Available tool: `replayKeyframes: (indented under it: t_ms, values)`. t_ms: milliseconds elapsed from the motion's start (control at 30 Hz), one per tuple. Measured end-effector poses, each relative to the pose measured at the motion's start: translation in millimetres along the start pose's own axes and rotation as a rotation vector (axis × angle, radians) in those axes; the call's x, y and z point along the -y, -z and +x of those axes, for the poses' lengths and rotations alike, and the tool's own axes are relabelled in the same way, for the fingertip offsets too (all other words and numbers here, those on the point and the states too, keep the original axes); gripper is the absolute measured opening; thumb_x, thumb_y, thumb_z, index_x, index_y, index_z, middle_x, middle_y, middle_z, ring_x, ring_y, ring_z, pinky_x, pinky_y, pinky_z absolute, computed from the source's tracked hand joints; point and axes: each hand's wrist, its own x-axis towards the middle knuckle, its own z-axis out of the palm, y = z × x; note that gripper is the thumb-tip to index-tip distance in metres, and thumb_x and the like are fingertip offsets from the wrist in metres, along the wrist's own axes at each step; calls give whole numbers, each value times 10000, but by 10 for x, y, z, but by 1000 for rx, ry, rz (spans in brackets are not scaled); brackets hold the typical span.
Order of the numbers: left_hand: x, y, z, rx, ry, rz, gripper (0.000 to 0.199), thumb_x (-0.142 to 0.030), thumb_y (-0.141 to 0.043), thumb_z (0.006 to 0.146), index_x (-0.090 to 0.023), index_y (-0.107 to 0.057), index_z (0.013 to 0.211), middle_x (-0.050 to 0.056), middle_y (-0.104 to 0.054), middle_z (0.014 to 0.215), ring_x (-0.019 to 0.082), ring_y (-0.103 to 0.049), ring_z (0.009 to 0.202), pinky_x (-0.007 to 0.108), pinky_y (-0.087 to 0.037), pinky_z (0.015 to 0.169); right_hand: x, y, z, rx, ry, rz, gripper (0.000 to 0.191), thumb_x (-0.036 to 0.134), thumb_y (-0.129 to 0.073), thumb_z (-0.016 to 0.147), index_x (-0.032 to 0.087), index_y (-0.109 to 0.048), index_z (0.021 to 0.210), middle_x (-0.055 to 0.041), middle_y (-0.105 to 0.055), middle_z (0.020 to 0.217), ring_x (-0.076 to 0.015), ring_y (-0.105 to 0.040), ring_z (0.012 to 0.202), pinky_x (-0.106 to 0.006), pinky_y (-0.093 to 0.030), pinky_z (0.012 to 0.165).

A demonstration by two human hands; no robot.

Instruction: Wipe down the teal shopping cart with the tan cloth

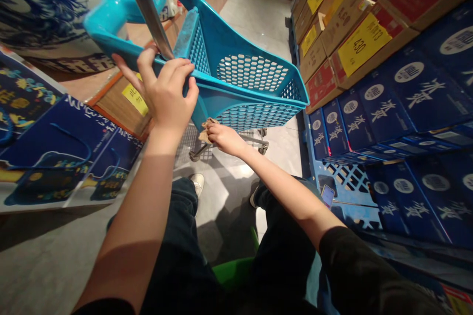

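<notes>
A blue plastic shopping cart (pixel 229 32) with perforated basket walls and a grey metal frame stands before me, tilted in the head view. My left hand (pixel 166 91) grips the near rim of its basket beside the grey bar, fingers hooked over the edge and somewhat spread. Lower down, my right hand (pixel 226 139) is closed on a crumpled brown cloth (pixel 207 130), which lies against the lower corner of the basket's near side. Under the basket show the cart's metal legs and casters (pixel 263 146).
Blue boxes (pixel 388 96) and cartons with yellow price signs (pixel 364 44) are stacked on the right over a blue pallet (pixel 354 184). A phone (pixel 327 195) lies there. Gift bags (pixel 77 157) and large blue-and-white jars (pixel 44 15) line the left. Something green (pixel 232 271) is under me.
</notes>
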Motion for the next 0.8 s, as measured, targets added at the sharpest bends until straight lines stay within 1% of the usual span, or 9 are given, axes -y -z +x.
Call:
replayKeyframes:
  t_ms: [100, 167, 267, 333, 433, 500, 567, 667, 800]
  values:
    - [-17, 22, -2, -102, 94, 54, 698, -529, -868, 812, -501, -730, 1496, -91, -794, 1505, 398, -28, 1823, 807, -50, 1463, 56, -23, 37, -33, -36, 15, 227, 31, -586, 1074, 171, -757, 1023, -137, -767, 1238, -251, -668, 1395, -379, -553, 1254]
    - [-29, 19, -7, -139, 109, 47, 698, -496, -870, 828, -478, -716, 1508, -70, -760, 1557, 425, 1, 1817, 838, -27, 1455, 33, 32, 59, -165, -25, 21, 219, 42, -583, 1076, 185, -748, 1055, -138, -753, 1292, -253, -625, 1467, -396, -536, 1278]
    - [-41, -8, -9, -247, 143, -8, 613, -435, -826, 889, -455, -721, 1493, -47, -730, 1591, 458, -69, 1793, 872, 13, 1435, -59, 90, 63, -352, 29, 25, 284, 37, -509, 1081, 193, -747, 1097, -146, -727, 1403, -252, -543, 1573, -458, -473, 1356]
    - [-41, -29, -1, -307, 165, -42, 528, -403, -799, 919, -445, -748, 1443, -46, -741, 1571, 462, -145, 1768, 886, 14, 1424, -109, 55, 49, -336, 45, 44, 308, 24, -487, 1066, 193, -744, 1049, -145, -738, 1356, -254, -580, 1513, -464, -496, 1329]
    - [-17, -50, 16, -350, 171, -55, 480, -384, -813, 907, -447, -778, 1381, -49, -780, 1506, 459, -214, 1745, 885, -34, 1425, -120, -44, 31, -171, 59, 70, 292, 25, -515, 1049, 199, -720, 934, -128, -751, 1204, -247, -647, 1366, -418, -553, 1246]
    - [12, -57, 23, -358, 164, -24, 488, -383, -822, 893, -446, -784, 1375, -47, -792, 1487, 462, -243, 1739, 884, -48, 1425, -111, -55, 27, -128, 59, 67, 283, 31, -529, 1056, 200, -721, 937, -118, -748, 1166, -239, -659, 1333, -400, -555, 1238]
    - [38, -60, 24, -357, 154, 30, 496, -388, -820, 894, -451, -780, 1384, -53, -798, 1476, 455, -272, 1731, 882, -36, 1428, -132, 11, 9, -177, 49, 58, 273, 49, -529, 1077, 199, -732, 973, -121, -749, 1183, -238, -655, 1349, -402, -554, 1242]
    - [43, -60, 23, -373, 144, 85, 474, -386, -813, 905, -457, -785, 1372, -61, -816, 1440, 441, -319, 1709, 863, 34, 1440, -254, 175, -80, -337, 44, 55, 287, 98, -493, 1119, 209, -742, 1031, -132, -748, 1271, -241, -621, 1439, -434, -542, 1273]
    - [0, -64, 41, -397, 164, 13, 370, -388, -795, 913, -420, -814, 1281, -52, -821, 1422, 451, -314, 1710, 845, 156, 1431, -419, 238, -247, -448, -9, 47, 315, 62, -470, 1099, 217, -736, 1028, -131, -757, 1267, -242, -611, 1464, -459, -527, 1284]
